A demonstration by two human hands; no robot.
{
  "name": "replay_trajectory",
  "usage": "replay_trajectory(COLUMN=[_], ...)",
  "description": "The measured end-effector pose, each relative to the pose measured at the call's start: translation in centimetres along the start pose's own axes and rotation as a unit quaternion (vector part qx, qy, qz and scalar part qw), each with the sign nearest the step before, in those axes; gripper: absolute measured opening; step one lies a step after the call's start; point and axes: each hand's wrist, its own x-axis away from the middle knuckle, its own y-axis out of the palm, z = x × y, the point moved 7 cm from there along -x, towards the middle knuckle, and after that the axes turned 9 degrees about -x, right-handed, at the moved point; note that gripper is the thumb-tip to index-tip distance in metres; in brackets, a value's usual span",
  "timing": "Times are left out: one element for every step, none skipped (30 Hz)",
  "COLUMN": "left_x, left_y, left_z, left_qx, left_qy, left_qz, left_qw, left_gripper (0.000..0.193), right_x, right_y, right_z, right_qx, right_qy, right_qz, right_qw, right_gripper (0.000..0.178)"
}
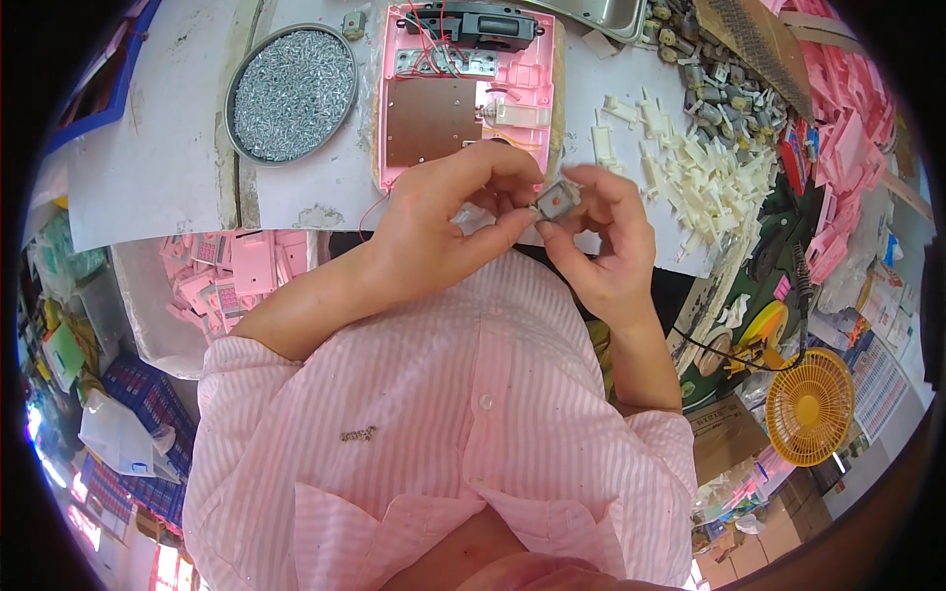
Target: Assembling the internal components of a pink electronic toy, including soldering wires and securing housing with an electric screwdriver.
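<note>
Between my two hands, in front of my chest, is a small grey metal motor (pixel 557 201) with a red spot on its face. My left hand (pixel 448 215) pinches its left side between thumb and fingers. The fingers of my right hand (pixel 609 234) close on its other side, slightly blurred. Just beyond my hands lies an open pink plastic housing (pixel 548 74). Inside it are a brown board (pixel 432 120), a black part (pixel 488 28) with red wires and a pale box-shaped part (pixel 519 115). My left hand covers the housing's near edge in part.
A round metal tray of screws (pixel 296 94) stands left of the housing. To the right lie heaps of white plastic parts (pixel 705 182), small motors (pixel 724 98) and pink parts (pixel 852 148). A bin of pink pieces (pixel 148 315) sits below the table's left side, a yellow fan (pixel 808 406) at right.
</note>
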Motion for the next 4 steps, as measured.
replay_trajectory(left_x=[0.0,0.1,0.4,0.7], left_y=[-0.3,-0.2,-0.4,-0.5], left_z=[0.4,0.9,1.1,1.3], left_qx=[-0.063,-0.126,-0.142,-0.157], left_qy=[0.063,0.126,0.166,0.204], left_qz=[0.006,0.012,0.033,0.055], left_qw=[0.996,0.984,0.975,0.965], left_gripper=[0.034,0.034,0.034,0.034], right_x=[-0.3,-0.4,-0.4,-0.3], right_y=[0.0,0.4,0.4,0.2], right_z=[-0.5,-0.9,-1.3,-1.6], right_qx=[0.037,0.085,0.132,0.178], right_qy=[-0.013,-0.038,-0.063,-0.089], right_qz=[-0.001,-0.044,-0.088,-0.131], right_qw=[0.999,0.995,0.985,0.971], right_gripper=[0.051,0.054,0.057,0.060])
